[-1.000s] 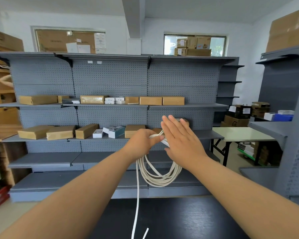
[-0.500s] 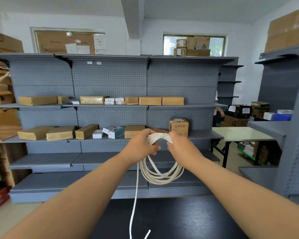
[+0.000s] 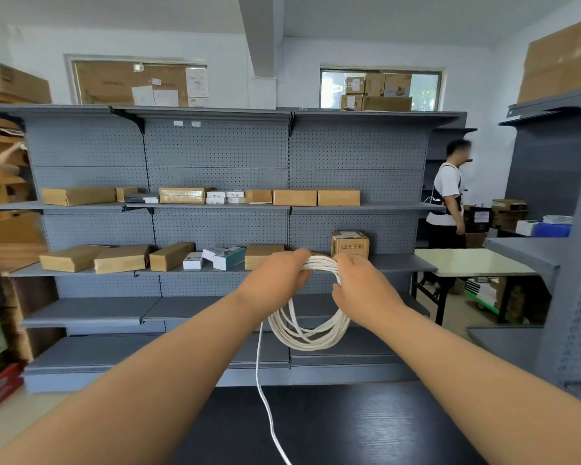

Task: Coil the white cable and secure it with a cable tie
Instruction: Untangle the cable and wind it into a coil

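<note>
White cable [image 3: 310, 333] hangs in a bundle of loops at the centre of the head view, held up in the air in front of a grey pegboard shelving unit [image 3: 215, 156]. The top of the coil is gripped from both sides. The left hand [image 3: 275, 280] is closed round the loops at about ten o'clock on the coil, fingers curled over the strands. The right hand [image 3: 362, 290] is closed on the loops at about two o'clock, its fingers wrapped over the same bunch, so the two hands sit just beside each other with a short arch of cable showing between them. The rest of the coil sags below the hands towards six o'clock. One loose strand drops from under the left hand, runs down past the coil's left side and leaves the picture at the bottom edge, passing over a dark table [image 3: 349, 427].

On the shelves behind, brown cardboard boxes [image 3: 294, 197] lie in rows, with a few small white boxes [image 3: 217, 195] among them; one upright carton [image 3: 349, 244] stands just above the right hand. At three o'clock another person [image 3: 446, 196] in a white shirt stands by a pale table [image 3: 467, 261].
</note>
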`<action>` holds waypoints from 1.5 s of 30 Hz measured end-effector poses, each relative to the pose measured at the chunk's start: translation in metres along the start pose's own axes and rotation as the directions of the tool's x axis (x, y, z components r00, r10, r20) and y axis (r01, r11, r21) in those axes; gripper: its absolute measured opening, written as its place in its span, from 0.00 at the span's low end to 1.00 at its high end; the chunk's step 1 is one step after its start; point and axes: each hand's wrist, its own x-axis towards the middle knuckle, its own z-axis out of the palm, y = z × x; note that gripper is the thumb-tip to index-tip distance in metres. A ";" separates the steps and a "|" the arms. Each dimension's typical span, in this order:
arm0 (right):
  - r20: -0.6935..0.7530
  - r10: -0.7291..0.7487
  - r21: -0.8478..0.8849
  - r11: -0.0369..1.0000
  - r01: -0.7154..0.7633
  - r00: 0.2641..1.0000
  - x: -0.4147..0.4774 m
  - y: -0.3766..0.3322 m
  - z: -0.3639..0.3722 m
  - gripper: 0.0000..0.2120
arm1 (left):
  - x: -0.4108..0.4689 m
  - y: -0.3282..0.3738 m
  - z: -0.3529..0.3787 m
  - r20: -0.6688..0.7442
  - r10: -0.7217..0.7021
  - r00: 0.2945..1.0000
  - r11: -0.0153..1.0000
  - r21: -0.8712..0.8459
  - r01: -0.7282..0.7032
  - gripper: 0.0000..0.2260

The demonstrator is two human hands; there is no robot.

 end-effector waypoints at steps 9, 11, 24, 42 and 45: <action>0.061 -0.048 0.123 0.992 0.040 0.997 0.002 -0.004 -0.002 0.10 | 0.004 0.003 -0.004 0.110 0.148 0.983 0.984 0.085 -0.158 0.08; 0.086 -0.041 0.118 0.993 0.031 0.995 0.003 -0.006 -0.001 0.09 | 0.002 0.003 -0.002 0.077 0.115 0.990 0.991 0.058 -0.120 0.08; 0.032 0.319 0.503 0.813 -0.292 0.947 0.003 -0.003 0.006 0.07 | -0.014 0.001 0.018 0.012 -0.325 0.946 0.849 -0.437 0.297 0.07; 0.155 -0.096 0.068 0.994 0.086 0.983 0.006 -0.007 -0.011 0.09 | 0.002 0.004 0.001 -0.045 0.013 0.999 0.972 0.237 -0.002 0.08; 0.113 -0.075 0.096 0.993 0.064 0.991 0.006 -0.006 -0.009 0.07 | 0.001 0.002 0.005 -0.105 -0.014 0.994 0.991 0.128 0.028 0.09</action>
